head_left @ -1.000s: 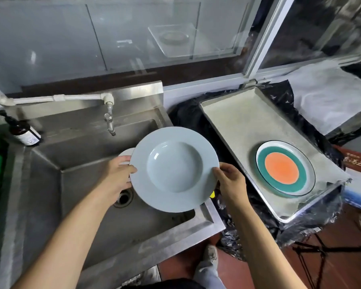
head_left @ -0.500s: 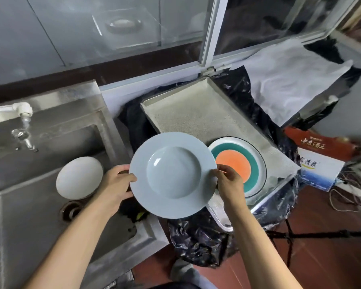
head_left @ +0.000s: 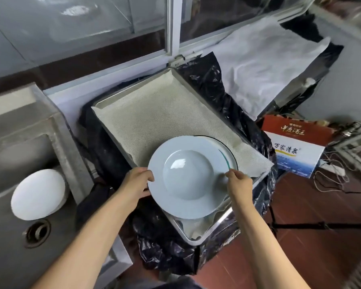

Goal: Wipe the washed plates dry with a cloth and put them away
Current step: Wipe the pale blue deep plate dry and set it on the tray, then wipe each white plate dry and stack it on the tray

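- I hold the pale blue plate (head_left: 189,178) by its rim with both hands, close to level, well side up.
- My left hand (head_left: 137,183) grips the plate's left edge, thumb on top and fingers curled beneath.
- My right hand (head_left: 239,182) pinches the right edge between thumb and fingertips.
- Change over the last second: the plate has travelled from above the sink (head_left: 19,155) rightward to the tray (head_left: 117,134) and has tipped from facing me to nearly flat.
- The plate now sits over the near right corner of the tray, covering most of the striped plate (head_left: 230,152); only a white, dark-edged arc and a sliver of teal show past its right side.
- I cannot tell whether the blue plate already rests on the striped plate or is just above it.
- Meaning for the task: this reads as the put-away step for this plate, stacking it on the one already stored.
- No cloth is in either hand.
- Remaining work, as I judge it: a white plate (head_left: 38,193) is in the sink basin near the drain (head_left: 37,232), not yet put away.
- Caution: the stack lies near the tray's near edge; lower evenly and release both hands only once the plate is seated.
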{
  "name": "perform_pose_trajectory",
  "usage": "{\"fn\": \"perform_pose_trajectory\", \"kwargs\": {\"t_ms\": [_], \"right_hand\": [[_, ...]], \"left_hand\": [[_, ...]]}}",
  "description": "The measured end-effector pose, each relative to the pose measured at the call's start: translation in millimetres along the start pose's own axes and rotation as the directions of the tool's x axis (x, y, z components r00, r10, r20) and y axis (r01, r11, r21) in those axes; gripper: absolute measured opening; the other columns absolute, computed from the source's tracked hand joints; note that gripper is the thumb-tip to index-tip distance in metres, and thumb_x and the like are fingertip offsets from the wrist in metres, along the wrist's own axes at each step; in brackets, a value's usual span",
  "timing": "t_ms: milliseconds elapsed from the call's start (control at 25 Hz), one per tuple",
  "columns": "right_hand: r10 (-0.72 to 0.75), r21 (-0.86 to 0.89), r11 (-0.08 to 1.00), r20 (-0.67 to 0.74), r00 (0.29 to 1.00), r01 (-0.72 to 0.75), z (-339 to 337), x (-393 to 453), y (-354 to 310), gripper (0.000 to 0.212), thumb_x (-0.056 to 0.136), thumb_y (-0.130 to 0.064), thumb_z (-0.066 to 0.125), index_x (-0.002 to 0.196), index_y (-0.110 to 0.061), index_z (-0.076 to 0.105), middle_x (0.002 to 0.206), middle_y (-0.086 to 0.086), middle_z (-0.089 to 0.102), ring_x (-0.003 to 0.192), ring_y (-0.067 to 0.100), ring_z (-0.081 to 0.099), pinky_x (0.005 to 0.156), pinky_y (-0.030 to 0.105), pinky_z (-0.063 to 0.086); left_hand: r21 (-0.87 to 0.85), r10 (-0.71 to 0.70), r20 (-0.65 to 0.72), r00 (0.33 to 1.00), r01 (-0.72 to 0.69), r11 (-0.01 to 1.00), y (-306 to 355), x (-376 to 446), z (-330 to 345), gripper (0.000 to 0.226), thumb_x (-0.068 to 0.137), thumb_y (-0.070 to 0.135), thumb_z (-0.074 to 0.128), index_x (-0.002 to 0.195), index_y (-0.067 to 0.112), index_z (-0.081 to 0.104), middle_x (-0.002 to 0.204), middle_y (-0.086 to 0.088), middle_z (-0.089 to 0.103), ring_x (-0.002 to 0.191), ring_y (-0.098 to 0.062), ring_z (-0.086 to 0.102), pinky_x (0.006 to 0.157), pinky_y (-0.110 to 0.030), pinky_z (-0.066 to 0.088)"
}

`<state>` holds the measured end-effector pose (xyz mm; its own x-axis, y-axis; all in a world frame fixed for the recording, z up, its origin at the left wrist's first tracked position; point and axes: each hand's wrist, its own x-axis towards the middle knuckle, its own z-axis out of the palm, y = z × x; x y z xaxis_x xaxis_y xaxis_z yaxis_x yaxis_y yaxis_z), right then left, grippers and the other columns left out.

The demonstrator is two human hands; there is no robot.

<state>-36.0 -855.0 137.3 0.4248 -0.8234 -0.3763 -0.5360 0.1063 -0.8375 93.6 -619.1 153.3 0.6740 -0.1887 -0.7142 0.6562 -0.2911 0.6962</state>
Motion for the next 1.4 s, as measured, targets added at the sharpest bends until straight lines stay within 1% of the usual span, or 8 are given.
{"fn": "perform_pose_trajectory", "kwargs": {"t_ms": [80, 200, 600, 720, 880, 1040, 1200, 1400], "right_hand": [[0.012, 0.005, 1.0, -0.009, 1.0, -0.012, -3.9, 11.6, 0.3, 0.028, 0.091, -0.009, 0.049, 0.067, 0.0, 0.06, 0.056, 0.02, 0.05, 0.056, 0.038, 0.039, 0.055, 0.041, 0.039], [0.036, -0.03, 0.999, -0.037, 0.999, -0.037, -7.2, 30.5, 1.1, 0.027, 0.094, -0.004, 0.045, 0.082, 0.016, 0.058, 0.067, 0.009, 0.043, 0.069, 0.02, 0.034, 0.064, 0.034, 0.025], [0.019, -0.034, 0.999, -0.024, 1.0, -0.02, -12.4, 52.4, 5.2, 0.024, 0.093, -0.001, 0.043, 0.08, 0.014, 0.058, 0.067, 0.009, 0.041, 0.068, 0.022, 0.034, 0.059, 0.034, 0.024], [-0.013, -0.037, 0.999, -0.025, 1.0, 0.012, -16.9, 52.6, 8.2, 0.024, 0.092, -0.004, 0.045, 0.088, 0.016, 0.057, 0.066, 0.024, 0.038, 0.061, 0.034, 0.031, 0.055, 0.04, 0.028], [-0.052, -0.092, 0.994, -0.02, 0.998, 0.05, -17.2, 49.9, 12.4, 0.028, 0.099, -0.011, 0.049, 0.116, 0.003, 0.066, 0.074, 0.009, 0.06, 0.068, 0.015, 0.054, 0.063, 0.027, 0.04], [-0.216, -0.224, 0.95, 0.037, 0.976, 0.219, -2.5, 30.1, 7.3, 0.04, 0.099, -0.015, 0.053, 0.139, -0.008, 0.058, 0.127, 0.01, 0.061, 0.115, 0.027, 0.06, 0.099, 0.042, 0.05], [-0.348, -0.162, 0.913, 0.174, 0.921, 0.375, 29.3, -5.0, -3.9, 0.036, 0.096, -0.009, 0.054, 0.131, -0.015, 0.062, 0.12, 0.0, 0.059, 0.113, 0.022, 0.06, 0.099, 0.041, 0.049], [-0.42, -0.094, 0.876, 0.33, 0.845, 0.472, 73.8, -54.6, -15.1, 0.034, 0.096, -0.008, 0.053, 0.127, -0.016, 0.065, 0.116, -0.003, 0.064, 0.109, 0.018, 0.062, 0.097, 0.038, 0.05]], "left_hand": [[0.002, -0.019, 0.004, 1.0, 0.019, 1.0, 5.9, 6.6, 16.4, 0.02, 0.08, 0.001, 0.053, 0.076, 0.014, 0.066, 0.07, 0.002, 0.07, 0.074, -0.018, 0.069, 0.058, -0.027, 0.055], [-0.031, -0.049, -0.02, 0.999, 0.048, 0.998, 11.7, 15.6, 33.6, 0.013, 0.08, 0.003, 0.055, 0.078, 0.013, 0.063, 0.085, -0.004, 0.067, 0.082, -0.021, 0.065, 0.063, -0.032, 0.057], [-0.005, -0.039, 0.009, 0.999, 0.04, 0.999, 8.4, 22.3, 57.9, 0.013, 0.081, 0.001, 0.051, 0.077, 0.01, 0.06, 0.089, -0.008, 0.06, 0.083, -0.021, 0.06, 0.07, -0.03, 0.058], [-0.021, -0.005, -0.004, 1.0, 0.005, 1.0, 10.8, 21.6, 59.8, 0.016, 0.083, 0.002, 0.05, 0.072, 0.012, 0.058, 0.078, -0.001, 0.063, 0.079, -0.019, 0.061, 0.065, -0.026, 0.057], [-0.009, 0.031, 0.022, 0.999, -0.031, 0.999, 8.4, 19.4, 59.2, 0.016, 0.088, 0.003, 0.05, 0.079, 0.009, 0.062, 0.086, -0.001, 0.065, 0.087, -0.019, 0.065, 0.079, -0.03, 0.057], [0.042, 0.08, 0.054, 0.995, -0.082, 0.996, 1.4, 10.1, 52.5, 0.022, 0.094, 0.006, 0.051, 0.095, 0.021, 0.067, 0.099, -0.001, 0.066, 0.095, -0.014, 0.063, 0.087, -0.035, 0.057], [0.13, 0.181, 0.073, 0.981, -0.19, 0.973, -5.3, -6.6, 37.3, 0.027, 0.097, 0.013, 0.051, 0.111, 0.023, 0.071, 0.102, 0.001, 0.067, 0.1, -0.008, 0.064, 0.075, -0.021, 0.057], [0.171, 0.282, -0.014, 0.959, -0.275, 0.946, -15.6, -39.3, -12.2, 0.037, 0.096, 0.02, 0.052, 0.088, 0.049, 0.074, 0.098, 0.016, 0.069, 0.097, -0.001, 0.066, 0.08, -0.023, 0.057]]}}
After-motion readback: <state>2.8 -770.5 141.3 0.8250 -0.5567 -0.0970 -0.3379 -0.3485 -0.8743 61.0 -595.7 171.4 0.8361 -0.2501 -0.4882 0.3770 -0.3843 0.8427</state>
